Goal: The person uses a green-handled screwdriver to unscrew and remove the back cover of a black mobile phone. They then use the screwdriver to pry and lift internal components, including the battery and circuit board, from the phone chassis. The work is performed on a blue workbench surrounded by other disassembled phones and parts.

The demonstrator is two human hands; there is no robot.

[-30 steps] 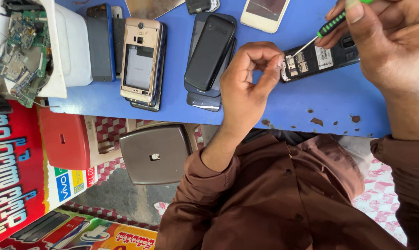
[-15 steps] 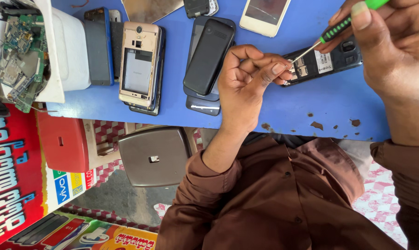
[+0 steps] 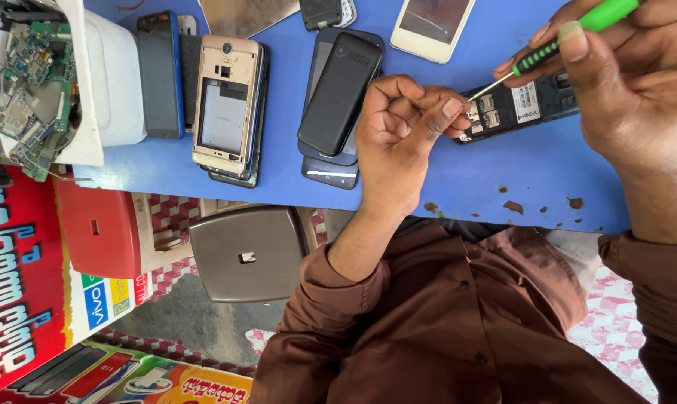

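Right hand (image 3: 638, 90) pinches screwdriver (image 3: 555, 46); left hand (image 3: 398, 135) curled on opened phone (image 3: 514, 108).

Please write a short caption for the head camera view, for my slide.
Right hand works a green-handled screwdriver on an opened black phone, steadied by the left hand.

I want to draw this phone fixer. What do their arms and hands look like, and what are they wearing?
Both arms wear long brown shirt sleeves, pushed back a little from the wrists, part of a buttoned brown shirt. The left hand and right hand are bare: no gloves, rings or watch show. The fingernails are short.
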